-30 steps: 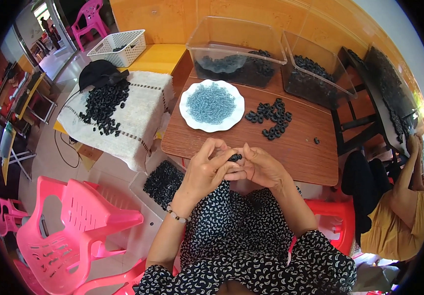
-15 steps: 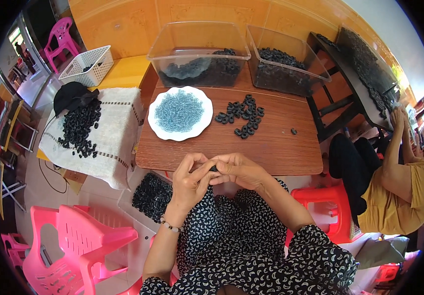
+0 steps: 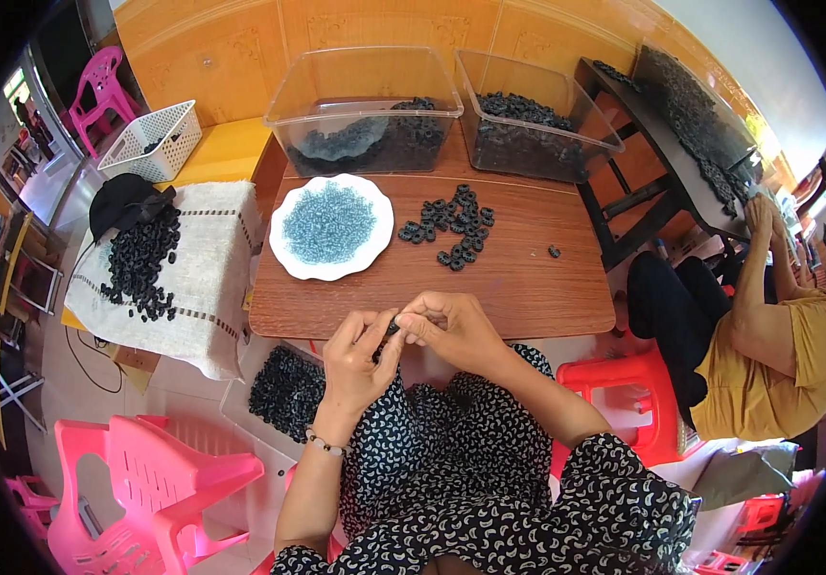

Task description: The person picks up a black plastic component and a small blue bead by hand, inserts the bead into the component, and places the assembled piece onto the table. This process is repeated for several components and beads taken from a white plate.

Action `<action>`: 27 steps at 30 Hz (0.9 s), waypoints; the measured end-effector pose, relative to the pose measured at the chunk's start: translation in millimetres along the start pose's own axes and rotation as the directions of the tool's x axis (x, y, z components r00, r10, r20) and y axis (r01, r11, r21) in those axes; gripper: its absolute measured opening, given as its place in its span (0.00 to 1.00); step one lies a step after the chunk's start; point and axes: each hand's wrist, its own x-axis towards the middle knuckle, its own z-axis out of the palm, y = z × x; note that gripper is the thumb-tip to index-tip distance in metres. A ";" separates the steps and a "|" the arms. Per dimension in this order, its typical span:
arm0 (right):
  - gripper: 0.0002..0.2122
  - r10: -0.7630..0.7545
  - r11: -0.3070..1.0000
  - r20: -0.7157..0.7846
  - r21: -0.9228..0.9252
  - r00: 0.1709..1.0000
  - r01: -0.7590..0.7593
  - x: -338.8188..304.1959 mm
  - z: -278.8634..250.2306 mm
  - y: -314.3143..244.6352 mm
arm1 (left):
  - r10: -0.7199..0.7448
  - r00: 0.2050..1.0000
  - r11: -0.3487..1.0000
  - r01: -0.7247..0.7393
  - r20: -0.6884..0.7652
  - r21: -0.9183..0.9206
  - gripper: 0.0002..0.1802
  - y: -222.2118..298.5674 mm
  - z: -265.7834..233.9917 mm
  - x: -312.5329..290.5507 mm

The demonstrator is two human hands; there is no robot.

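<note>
At the table's near edge, my left hand (image 3: 357, 362) pinches a small black part (image 3: 393, 327) between thumb and fingers. My right hand (image 3: 447, 328) meets it there, its thumb and fingertips closed against the same part. Fingers hide most of the part's shape. Beyond my hands, a white plate with a wavy rim (image 3: 381, 251) holds a heap of tiny clear bluish pieces (image 3: 328, 222). To its right lies a loose cluster of black ring-shaped parts (image 3: 456, 223). One single black part (image 3: 554, 251) lies farther right on the brown wooden table (image 3: 528, 297).
Two clear bins (image 3: 365, 113) (image 3: 537, 129) with black parts stand at the back. Left are a cloth-covered surface (image 3: 207, 249) with black parts, a black cap (image 3: 125, 203) and a white basket (image 3: 154, 144). A pink chair (image 3: 159, 479) stands lower left. Another person (image 3: 763, 355) sits right.
The whole view has shifted slightly. My right hand has lifted a little and its fingers have changed their hold on the black part; the left still pinches it.
</note>
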 end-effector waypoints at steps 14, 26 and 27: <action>0.13 -0.503 0.797 -0.365 -0.546 0.783 0.258 80.9 -164.8 -84.3 | -0.135 0.991 0.987 0.134 0.002 -0.090 0.14 -0.9 -5.0 -0.3; 0.13 -0.500 0.677 -0.377 -0.731 0.780 0.081 143.0 -218.9 -42.9 | -0.127 0.991 0.991 0.128 0.034 -0.043 0.13 -9.1 -7.5 -0.4; 0.11 -0.483 0.667 -0.301 -0.735 0.822 0.122 135.8 -196.0 -35.8 | -0.131 0.991 0.991 0.132 0.031 -0.030 0.13 -10.1 -9.3 -1.2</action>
